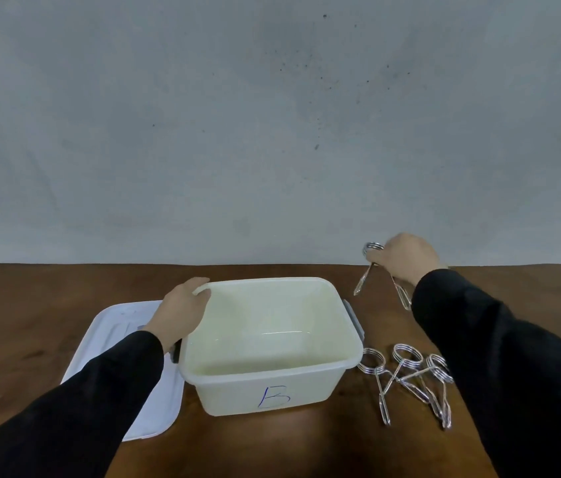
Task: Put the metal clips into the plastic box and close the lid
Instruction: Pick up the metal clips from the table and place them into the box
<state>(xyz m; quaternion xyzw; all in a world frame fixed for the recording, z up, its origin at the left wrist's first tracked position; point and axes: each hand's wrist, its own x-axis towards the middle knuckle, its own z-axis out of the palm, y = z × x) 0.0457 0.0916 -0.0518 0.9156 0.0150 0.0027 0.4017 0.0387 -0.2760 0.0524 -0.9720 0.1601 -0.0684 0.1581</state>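
Note:
A cream plastic box marked with a blue "B" stands open and empty in the middle of the wooden table. My left hand grips its far left rim. My right hand is raised above the table to the right of the box and holds a metal clip by its coiled ring, its legs hanging down. Three more metal clips lie tangled on the table by the box's right front corner. The white lid lies flat on the table left of the box, partly under my left arm.
The brown wooden table ends at a plain grey wall just behind the box. Grey latches stick out from the box's sides. My dark sleeves cover both front corners of the view.

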